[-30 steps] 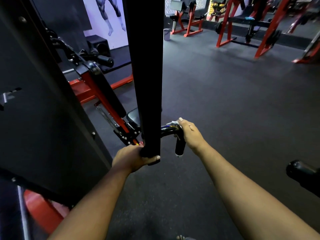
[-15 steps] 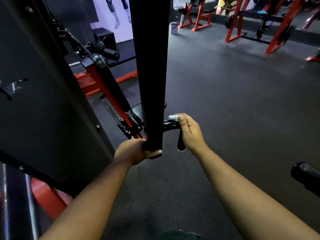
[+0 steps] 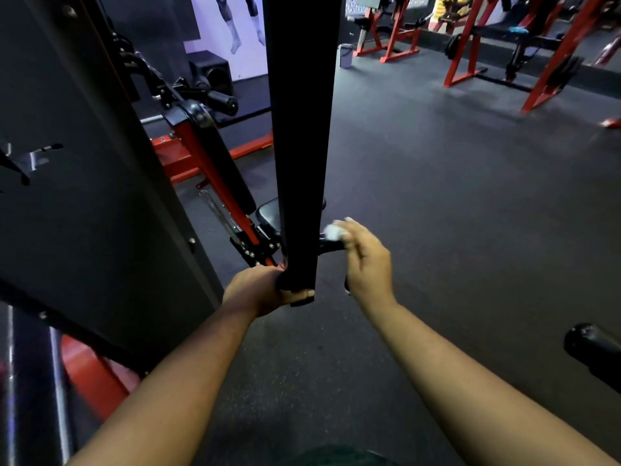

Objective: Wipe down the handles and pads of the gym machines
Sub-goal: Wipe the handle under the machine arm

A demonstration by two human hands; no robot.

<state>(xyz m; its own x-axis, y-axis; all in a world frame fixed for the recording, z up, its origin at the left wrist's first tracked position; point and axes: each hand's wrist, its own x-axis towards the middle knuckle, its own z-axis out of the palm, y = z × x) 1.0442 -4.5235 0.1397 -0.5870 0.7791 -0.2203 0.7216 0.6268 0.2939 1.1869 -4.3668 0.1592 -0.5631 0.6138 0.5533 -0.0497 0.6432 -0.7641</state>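
A long black machine arm (image 3: 300,129) hangs down the middle of the view. My left hand (image 3: 260,290) grips its lower end, thumb across the front. A curved black handle (image 3: 331,245) sticks out to the right of the arm. My right hand (image 3: 368,260) lies over that handle and holds a small white wipe (image 3: 334,231) against its top bend. The handle's lower grip is mostly hidden behind my right hand. The black seat pad (image 3: 268,215) and the long back pad (image 3: 221,166) of the red machine sit just behind the arm.
A large black shroud panel (image 3: 84,196) fills the left. Red racks and a bench (image 3: 504,38) stand at the back right on dark rubber floor (image 3: 453,203). A black roller pad end (image 3: 593,348) juts in at the right edge. A grey bin (image 3: 345,55) stands far back.
My right hand slid up along the handle with the wipe, from the lower grip toward the top bend. My left hand kept its hold on the arm's end.
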